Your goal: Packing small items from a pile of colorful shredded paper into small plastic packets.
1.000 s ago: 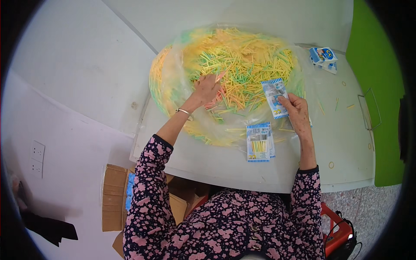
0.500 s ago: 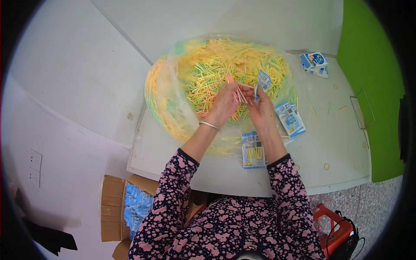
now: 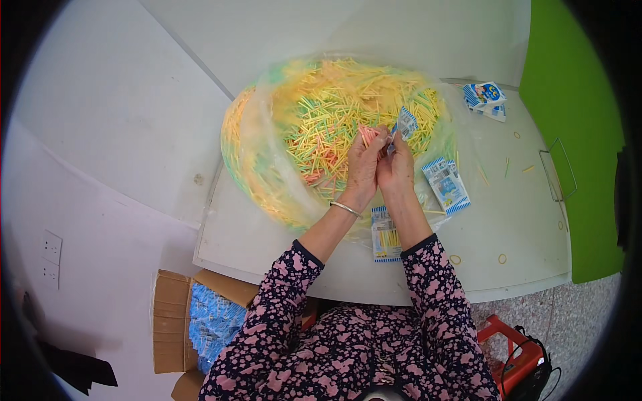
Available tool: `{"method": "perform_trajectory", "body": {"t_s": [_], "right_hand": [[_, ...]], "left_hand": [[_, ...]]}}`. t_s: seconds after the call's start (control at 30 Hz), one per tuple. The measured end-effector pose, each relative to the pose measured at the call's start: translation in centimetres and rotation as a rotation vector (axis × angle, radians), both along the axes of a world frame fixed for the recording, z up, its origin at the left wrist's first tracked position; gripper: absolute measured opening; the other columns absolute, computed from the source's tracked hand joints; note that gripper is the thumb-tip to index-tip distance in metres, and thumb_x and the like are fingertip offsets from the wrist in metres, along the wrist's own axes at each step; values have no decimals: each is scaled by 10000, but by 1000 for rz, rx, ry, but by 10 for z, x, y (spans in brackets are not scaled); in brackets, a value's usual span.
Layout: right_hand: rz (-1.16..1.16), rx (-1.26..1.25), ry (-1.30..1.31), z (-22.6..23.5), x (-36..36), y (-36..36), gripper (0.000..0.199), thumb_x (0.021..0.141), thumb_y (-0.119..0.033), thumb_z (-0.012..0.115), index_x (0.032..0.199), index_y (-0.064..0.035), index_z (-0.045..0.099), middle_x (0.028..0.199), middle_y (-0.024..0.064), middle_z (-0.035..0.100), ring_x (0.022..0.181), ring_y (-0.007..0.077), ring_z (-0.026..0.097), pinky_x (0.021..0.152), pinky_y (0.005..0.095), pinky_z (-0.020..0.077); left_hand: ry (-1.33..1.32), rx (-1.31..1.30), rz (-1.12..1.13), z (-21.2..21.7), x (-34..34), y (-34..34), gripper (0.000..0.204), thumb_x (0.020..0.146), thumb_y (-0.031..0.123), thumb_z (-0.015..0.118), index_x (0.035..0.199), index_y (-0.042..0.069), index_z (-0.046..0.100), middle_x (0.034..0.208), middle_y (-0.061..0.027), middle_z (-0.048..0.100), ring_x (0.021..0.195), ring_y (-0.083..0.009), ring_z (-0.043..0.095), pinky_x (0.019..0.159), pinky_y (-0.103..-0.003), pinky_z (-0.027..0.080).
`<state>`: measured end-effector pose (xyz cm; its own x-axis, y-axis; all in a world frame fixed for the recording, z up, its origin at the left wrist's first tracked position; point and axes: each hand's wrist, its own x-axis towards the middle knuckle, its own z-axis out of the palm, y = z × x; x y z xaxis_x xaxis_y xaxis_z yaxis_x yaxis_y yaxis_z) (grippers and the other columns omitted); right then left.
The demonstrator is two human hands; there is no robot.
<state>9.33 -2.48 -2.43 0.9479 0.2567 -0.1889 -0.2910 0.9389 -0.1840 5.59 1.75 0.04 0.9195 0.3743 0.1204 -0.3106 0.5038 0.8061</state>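
- Head view, with clock directions taken from the hands: the left hand (image 3: 363, 167) is closed around a bundle of pink sticks (image 3: 366, 134), their ends showing at its top.
- The right hand (image 3: 398, 167), just beside it, grips a blue-and-white packet (image 3: 405, 123) that stands up toward 1 o'clock. The fingers hide its mouth, so I cannot tell whether any sticks are inside.
- Toward 10 o'clock, the big clear bag (image 3: 251, 167) lies open on the table (image 3: 528, 227), with a large heap of yellow, green and pink sticks (image 3: 321, 127) left in it.
- At 6 o'clock, a windowed packet (image 3: 386, 234) shows yellow sticks inside, so that one looks filled.
- At 4 o'clock lie flat packets (image 3: 446, 186), and at 2 o'clock a small stack of packets (image 3: 485, 97); their contents are unclear.
- Between 7 and 8 o'clock, a cardboard box (image 3: 171, 321) holds many blue packets (image 3: 212, 321); filled or not, I cannot tell.
- By my reading, the packet in hand is unfinished, its pink bundle being partly outside.
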Motion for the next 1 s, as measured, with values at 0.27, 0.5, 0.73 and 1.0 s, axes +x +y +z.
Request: {"method": "perform_trajectory", "body": {"t_s": [0.27, 0.5, 0.73, 1.0], "right_hand": [[-7, -49, -77, 0, 3, -1, 191, 933, -167, 482, 1022, -2, 521, 954, 82, 582, 862, 172, 569, 778, 315, 483], [-42, -87, -100, 5, 3, -3, 189, 907, -158, 523, 1018, -6, 544, 941, 84, 609, 867, 174, 587, 795, 329, 477], [-49, -496, -326, 18, 0, -31, 156, 854, -156, 614, 933, -25, 639, 806, 1, 638, 713, 67, 575, 669, 214, 442], [463, -964, -730, 31, -2, -92, 171, 830, -186, 640, 841, -19, 673, 753, -13, 637, 639, 23, 509, 595, 189, 380]], "left_hand": [[26, -106, -5, 6, 1, 0, 64, 882, 82, 467, 821, 69, 483, 871, -32, 575, 761, -88, 529, 728, -224, 452], [38, -370, -111, 0, 12, 12, 85, 903, 112, 467, 872, 37, 492, 859, -76, 575, 809, -180, 573, 789, -305, 483], [14, -426, -118, 4, 18, 48, 106, 917, 162, 477, 870, 67, 477, 866, -82, 598, 761, -222, 593, 694, -370, 503], [-45, -18, -154, 66, 3, 57, 195, 937, 268, 469, 888, 87, 519, 908, -76, 619, 913, -258, 604, 771, -383, 493]]}}
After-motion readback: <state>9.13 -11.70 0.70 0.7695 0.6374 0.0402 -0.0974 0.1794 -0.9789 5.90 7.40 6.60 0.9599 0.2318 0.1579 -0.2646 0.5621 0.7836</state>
